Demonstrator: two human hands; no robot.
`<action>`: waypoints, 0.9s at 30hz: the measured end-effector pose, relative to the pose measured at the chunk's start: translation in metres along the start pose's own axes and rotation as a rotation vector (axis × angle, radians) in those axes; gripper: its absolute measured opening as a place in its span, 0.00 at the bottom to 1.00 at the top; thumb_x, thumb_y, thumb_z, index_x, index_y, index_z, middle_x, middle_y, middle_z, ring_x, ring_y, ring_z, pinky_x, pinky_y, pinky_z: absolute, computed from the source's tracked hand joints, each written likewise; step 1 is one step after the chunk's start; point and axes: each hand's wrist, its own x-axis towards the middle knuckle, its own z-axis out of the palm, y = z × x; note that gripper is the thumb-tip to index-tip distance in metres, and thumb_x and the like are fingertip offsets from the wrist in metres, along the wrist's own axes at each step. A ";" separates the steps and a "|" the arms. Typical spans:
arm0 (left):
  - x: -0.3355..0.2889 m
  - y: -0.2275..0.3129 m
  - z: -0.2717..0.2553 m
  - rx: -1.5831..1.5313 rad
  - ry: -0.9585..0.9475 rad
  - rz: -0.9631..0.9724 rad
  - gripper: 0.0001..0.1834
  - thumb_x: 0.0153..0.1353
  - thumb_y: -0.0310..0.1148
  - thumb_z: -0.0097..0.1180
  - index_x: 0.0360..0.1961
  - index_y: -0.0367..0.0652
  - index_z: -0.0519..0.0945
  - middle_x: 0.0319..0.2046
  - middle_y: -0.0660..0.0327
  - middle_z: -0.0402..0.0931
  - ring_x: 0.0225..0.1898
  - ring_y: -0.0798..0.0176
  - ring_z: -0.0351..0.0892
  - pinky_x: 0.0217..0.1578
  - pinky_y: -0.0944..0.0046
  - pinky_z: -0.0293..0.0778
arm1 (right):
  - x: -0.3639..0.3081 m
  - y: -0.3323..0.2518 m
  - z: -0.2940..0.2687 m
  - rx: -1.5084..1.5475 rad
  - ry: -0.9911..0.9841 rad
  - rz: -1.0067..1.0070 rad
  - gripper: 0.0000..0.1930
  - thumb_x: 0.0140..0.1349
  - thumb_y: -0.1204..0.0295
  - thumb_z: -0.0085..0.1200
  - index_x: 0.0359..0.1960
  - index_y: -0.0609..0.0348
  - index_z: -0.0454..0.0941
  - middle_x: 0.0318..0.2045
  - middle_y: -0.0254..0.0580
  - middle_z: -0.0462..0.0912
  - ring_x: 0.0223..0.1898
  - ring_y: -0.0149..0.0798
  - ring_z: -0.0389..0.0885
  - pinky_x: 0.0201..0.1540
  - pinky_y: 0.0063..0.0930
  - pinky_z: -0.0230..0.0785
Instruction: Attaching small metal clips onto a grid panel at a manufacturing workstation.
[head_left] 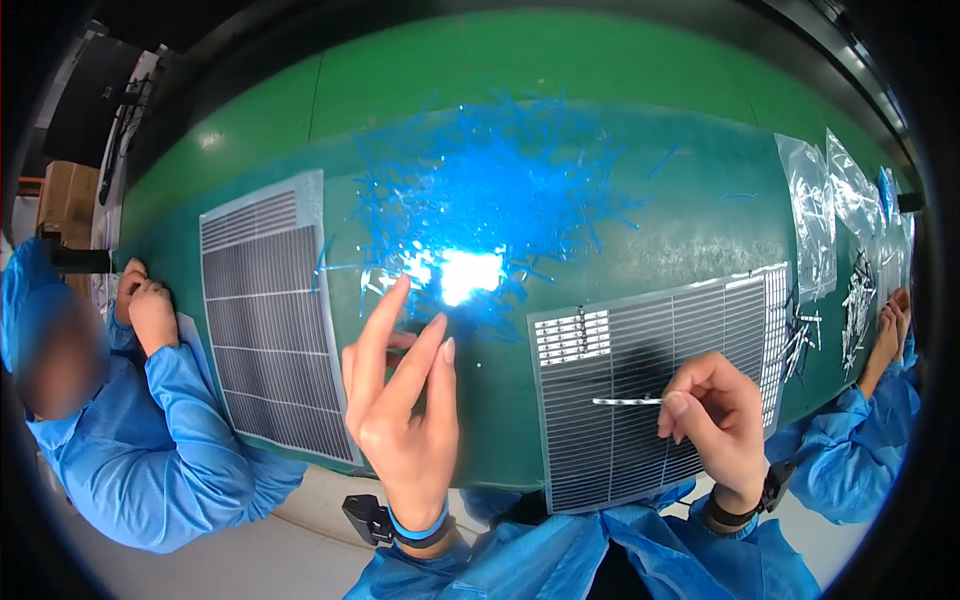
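Note:
My right hand (722,425) pinches one end of a short, narrow white strip with dark marks (626,402) between thumb and forefinger. The strip points left, above a dark sheet with fine pale lines (640,450). White marked strips (570,342) stand in rows at that sheet's upper left, and more line its right edge. My left hand (405,405) is raised to the left of the sheet, its fingers apart and nothing seen in them. Just beyond its fingertips lies a heap of thin blue film strips (500,190), partly washed out by a bright glare.
Another lined dark sheet (270,310) lies on the green table (690,220) at left, beside a co-worker in blue (160,440). Loose white strips (800,345) and clear plastic bags (812,230) are at right. A second co-worker's hands (888,325) are at the right edge.

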 end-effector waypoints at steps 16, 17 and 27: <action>-0.064 0.005 0.020 0.025 -0.338 0.277 0.25 0.44 0.33 0.78 0.48 0.48 0.90 0.50 0.60 0.77 0.50 0.53 0.72 0.52 0.57 0.68 | 0.031 -0.008 0.023 -0.010 0.015 0.223 0.05 0.73 0.77 0.56 0.41 0.68 0.77 0.31 0.39 0.86 0.33 0.28 0.86 0.33 0.19 0.76; -0.064 0.005 0.021 0.035 -0.340 0.288 0.25 0.44 0.33 0.78 0.48 0.49 0.90 0.50 0.60 0.77 0.50 0.53 0.72 0.52 0.57 0.67 | 0.032 -0.009 0.023 -0.001 0.015 0.232 0.05 0.73 0.77 0.55 0.41 0.68 0.78 0.31 0.39 0.86 0.33 0.28 0.86 0.33 0.19 0.77; -0.065 0.001 0.026 0.082 -0.327 0.330 0.23 0.48 0.37 0.75 0.49 0.51 0.90 0.52 0.61 0.77 0.50 0.55 0.71 0.52 0.56 0.65 | 0.042 -0.012 0.035 0.018 0.029 0.313 0.06 0.72 0.76 0.56 0.42 0.68 0.79 0.30 0.40 0.87 0.33 0.29 0.87 0.32 0.19 0.77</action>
